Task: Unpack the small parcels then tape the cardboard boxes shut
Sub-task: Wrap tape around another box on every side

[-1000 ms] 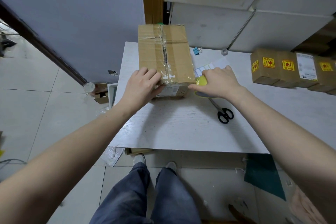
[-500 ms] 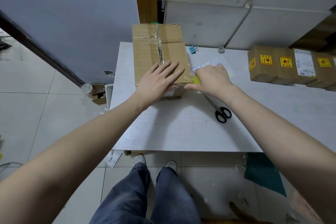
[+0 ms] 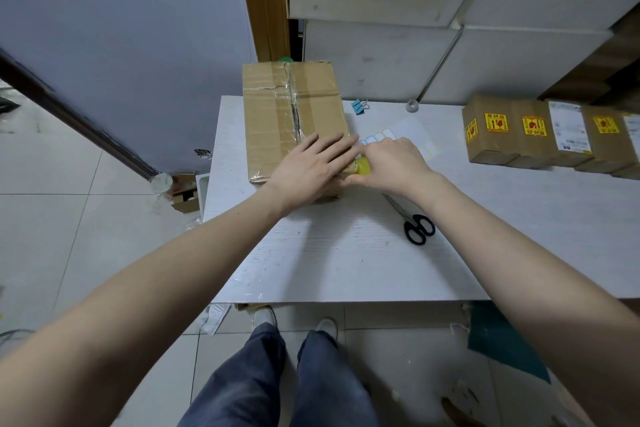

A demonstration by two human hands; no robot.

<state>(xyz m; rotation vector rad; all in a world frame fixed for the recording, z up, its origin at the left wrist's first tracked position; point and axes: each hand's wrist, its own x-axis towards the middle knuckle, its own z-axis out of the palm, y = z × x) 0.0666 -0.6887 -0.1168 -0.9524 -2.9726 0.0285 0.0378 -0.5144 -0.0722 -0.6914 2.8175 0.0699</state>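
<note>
A large cardboard box [image 3: 273,114] with clear tape along its top seam stands at the table's far left. My left hand [image 3: 308,166] lies flat on the box's near top, fingers straight and pointing right. My right hand [image 3: 391,163] grips a yellow tape roll [image 3: 363,168] against the box's near right corner. Most of the roll is hidden under my fingers.
Black scissors [image 3: 417,227] lie on the white table [image 3: 346,263] right of my forearm. A label sheet [image 3: 405,133], a blue binder clip [image 3: 358,106] and a small tape roll [image 3: 412,106] sit behind. Several small parcels [image 3: 540,137] line the right side.
My left hand slid from the box's near left edge across the top toward the right corner. The right hand with the yellow roll moved in against that corner.
</note>
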